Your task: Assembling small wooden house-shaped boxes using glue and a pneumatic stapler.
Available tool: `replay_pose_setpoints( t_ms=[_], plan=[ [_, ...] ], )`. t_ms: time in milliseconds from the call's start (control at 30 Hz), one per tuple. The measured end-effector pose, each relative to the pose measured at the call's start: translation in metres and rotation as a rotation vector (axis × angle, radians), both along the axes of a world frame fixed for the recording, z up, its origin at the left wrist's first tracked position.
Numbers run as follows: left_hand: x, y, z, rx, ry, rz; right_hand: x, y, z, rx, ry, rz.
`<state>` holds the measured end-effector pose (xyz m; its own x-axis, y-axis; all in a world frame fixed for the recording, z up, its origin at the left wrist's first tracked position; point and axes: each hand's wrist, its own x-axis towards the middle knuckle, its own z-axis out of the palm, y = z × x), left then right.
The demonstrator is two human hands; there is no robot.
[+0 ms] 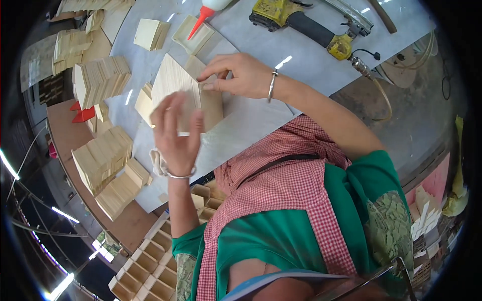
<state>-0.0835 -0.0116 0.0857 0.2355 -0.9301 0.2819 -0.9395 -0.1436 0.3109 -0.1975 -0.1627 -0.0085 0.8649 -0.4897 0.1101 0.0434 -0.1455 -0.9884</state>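
I record from my remote station a pale wooden box (183, 83) on the left part of the grey surface (301, 65), the right hand (233, 75) touching its right edge — whether that grip is clamped, I cannot tell. The left hand (175, 130), blurred at its near side, shows its grip apart — contact unclear. A yellow-and-black nail gun (311, 27) lies far right.

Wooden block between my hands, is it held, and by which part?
The right hand touches the wooden block at an upper corner; grip unclear. The left hand is too blurred to tell.
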Motion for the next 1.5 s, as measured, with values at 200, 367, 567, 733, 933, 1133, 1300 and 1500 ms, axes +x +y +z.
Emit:
replay_pose_setpoints(
  t_ms=[200, 367, 567, 733, 933, 1133, 1300, 1500],
  plan=[
    [-0.013, 0.009, -0.009, 0.024, -0.144, 0.053, 0.011, 0.01, -0.004, 0.134, -0.084, 0.05],
    [-0.019, 0.011, -0.016, -0.02, -0.194, 0.071, 0.011, 0.009, -0.001, 0.165, -0.08, 0.051],
    [-0.02, 0.011, -0.021, -0.058, -0.241, 0.076, 0.012, 0.009, -0.002, 0.128, -0.11, 0.045],
    [-0.021, 0.011, -0.023, -0.07, -0.257, 0.08, 0.013, 0.012, -0.009, 0.151, -0.168, 0.047],
    [-0.021, 0.011, -0.027, -0.093, -0.269, 0.094, 0.01, 0.011, -0.015, 0.374, -0.168, 0.119],
    [-0.02, 0.011, -0.03, -0.107, -0.266, 0.084, 0.01, 0.014, -0.016, 0.259, -0.186, 0.067],
    [-0.021, 0.007, -0.03, -0.129, -0.28, 0.091, 0.01, 0.014, -0.014, 0.245, -0.162, 0.063],
    [-0.024, 0.001, -0.03, -0.144, -0.308, 0.137, 0.012, 0.015, -0.015, 0.234, -0.154, 0.04]
  ],
)
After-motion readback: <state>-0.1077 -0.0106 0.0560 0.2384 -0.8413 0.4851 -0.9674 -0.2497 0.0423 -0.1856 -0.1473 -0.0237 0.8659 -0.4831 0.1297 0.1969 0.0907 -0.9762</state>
